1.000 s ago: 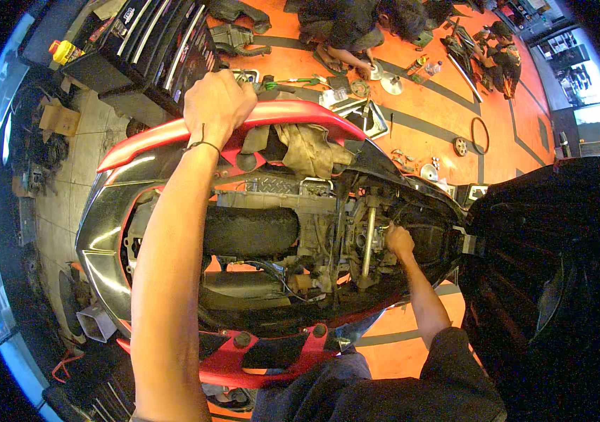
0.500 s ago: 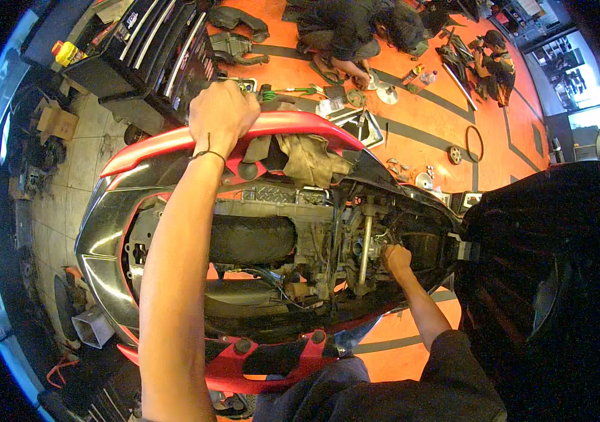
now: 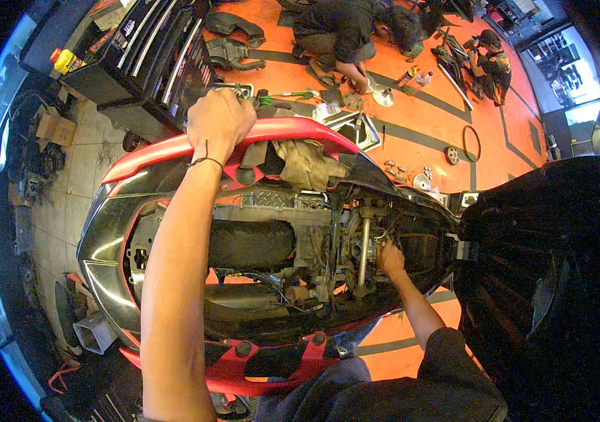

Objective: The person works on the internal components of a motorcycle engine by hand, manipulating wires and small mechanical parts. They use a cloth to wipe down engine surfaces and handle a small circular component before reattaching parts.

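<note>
A scooter lies beneath me with its middle opened up, showing a dark tyre (image 3: 252,244) and the engine bay. My left hand (image 3: 219,116) is closed over the red grab rail (image 3: 293,129) on the far side. On the near side runs a matching red rail (image 3: 233,363). My right hand (image 3: 390,259) is down in the bay with fingers curled, just right of an upright metal bar (image 3: 364,257); what its fingertips grip is hidden. A crumpled tan cloth (image 3: 305,164) hangs by the far rail. Standing open at the right is a large black seat or lid (image 3: 525,232).
A black tool chest (image 3: 146,70) stands at the far left. Beyond the scooter a crouching person (image 3: 338,35) handles parts on the orange floor. A drive belt (image 3: 471,143), a pulley (image 3: 452,155) and a tray (image 3: 356,131) lie there. Another person (image 3: 491,67) sits farther back.
My right hand has shifted slightly left, closer to the metal bar. My left hand keeps its hold on the grab rail.
</note>
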Motion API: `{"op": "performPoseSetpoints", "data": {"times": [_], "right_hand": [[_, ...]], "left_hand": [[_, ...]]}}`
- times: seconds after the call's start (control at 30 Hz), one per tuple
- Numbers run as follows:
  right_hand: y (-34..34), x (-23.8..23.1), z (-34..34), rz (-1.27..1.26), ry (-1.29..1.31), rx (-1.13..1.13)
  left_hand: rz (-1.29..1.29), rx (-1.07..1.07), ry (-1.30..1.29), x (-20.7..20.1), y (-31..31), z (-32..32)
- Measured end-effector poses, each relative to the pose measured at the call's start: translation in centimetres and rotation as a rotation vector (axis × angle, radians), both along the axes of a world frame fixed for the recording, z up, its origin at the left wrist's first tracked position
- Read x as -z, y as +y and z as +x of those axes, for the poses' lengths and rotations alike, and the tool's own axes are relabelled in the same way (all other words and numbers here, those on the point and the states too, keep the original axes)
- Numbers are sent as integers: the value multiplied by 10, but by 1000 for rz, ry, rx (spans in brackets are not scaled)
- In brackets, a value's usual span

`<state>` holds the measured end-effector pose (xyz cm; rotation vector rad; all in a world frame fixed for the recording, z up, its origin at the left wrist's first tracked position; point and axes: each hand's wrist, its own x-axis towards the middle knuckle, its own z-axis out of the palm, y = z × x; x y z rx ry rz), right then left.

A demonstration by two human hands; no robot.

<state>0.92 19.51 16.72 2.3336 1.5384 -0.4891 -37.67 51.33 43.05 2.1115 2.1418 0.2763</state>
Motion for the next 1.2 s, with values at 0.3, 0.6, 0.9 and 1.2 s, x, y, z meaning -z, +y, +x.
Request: {"op": "performPoseSetpoints", "data": {"times": [0.3,0.6,0.9,1.2], "right_hand": [[11,-10,6,-239,39,-408],[9,19,34,257,272,680],[2,-20,-3,4,44,-84],[16,15,13,-60,332,610]], "left_hand": [[-2,-25,64,-6,1,1],[32,-25,61,-12,-1,15],[7,-16,107,-10,1,3],[58,-14,37,-10,-1,16]]}}
